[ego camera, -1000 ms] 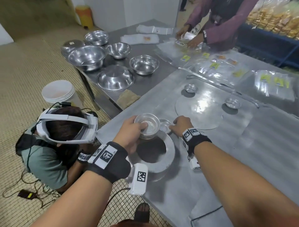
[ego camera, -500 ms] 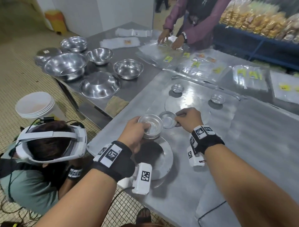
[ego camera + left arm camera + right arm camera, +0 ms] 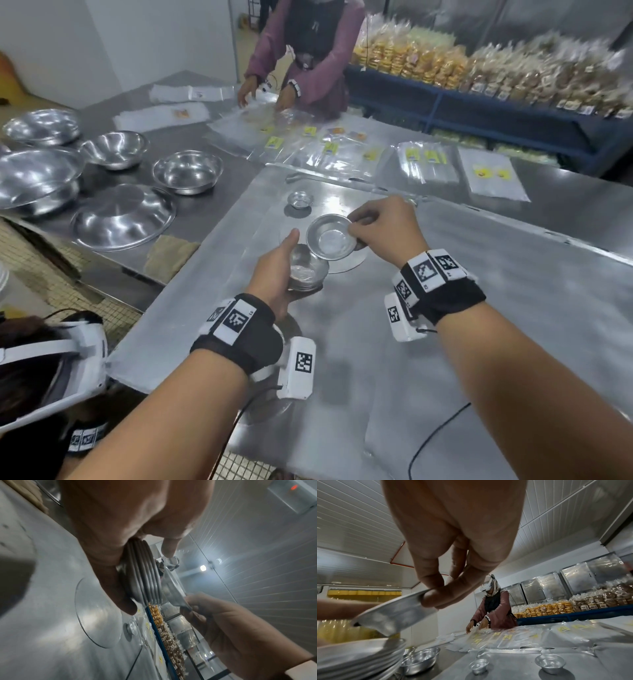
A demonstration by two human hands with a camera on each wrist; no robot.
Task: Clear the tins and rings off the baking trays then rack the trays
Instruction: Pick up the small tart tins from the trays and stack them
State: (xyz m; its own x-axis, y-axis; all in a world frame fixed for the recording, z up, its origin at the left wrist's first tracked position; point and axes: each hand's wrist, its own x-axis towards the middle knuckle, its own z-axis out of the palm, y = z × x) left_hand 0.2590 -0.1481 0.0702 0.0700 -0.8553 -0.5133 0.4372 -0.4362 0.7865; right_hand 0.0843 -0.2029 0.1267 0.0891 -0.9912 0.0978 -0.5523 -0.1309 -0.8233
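My left hand (image 3: 279,274) grips a stack of several nested small tins (image 3: 308,270), seen edge-on in the left wrist view (image 3: 145,574). My right hand (image 3: 376,226) pinches the rim of one more tin (image 3: 330,240) between thumb and fingers and holds it tilted just above the stack's far edge (image 3: 393,616). Both hands hover over the large baking tray (image 3: 462,308). Another tin (image 3: 299,199) stands on the tray beyond them, and the right wrist view shows a second one (image 3: 549,662). A flat ring (image 3: 263,409) lies under my left wrist, mostly hidden.
A flat round disc (image 3: 346,265) lies on the tray under the hands. Steel bowls (image 3: 186,171) fill the table to the left. Clear labelled bags (image 3: 428,164) cover the far table, where a person (image 3: 308,51) works. Another person's headset (image 3: 51,370) is low at the left.
My right hand has picked a tin off the tray and brought it over the stack. My left hand has lifted the stack away from the ring.
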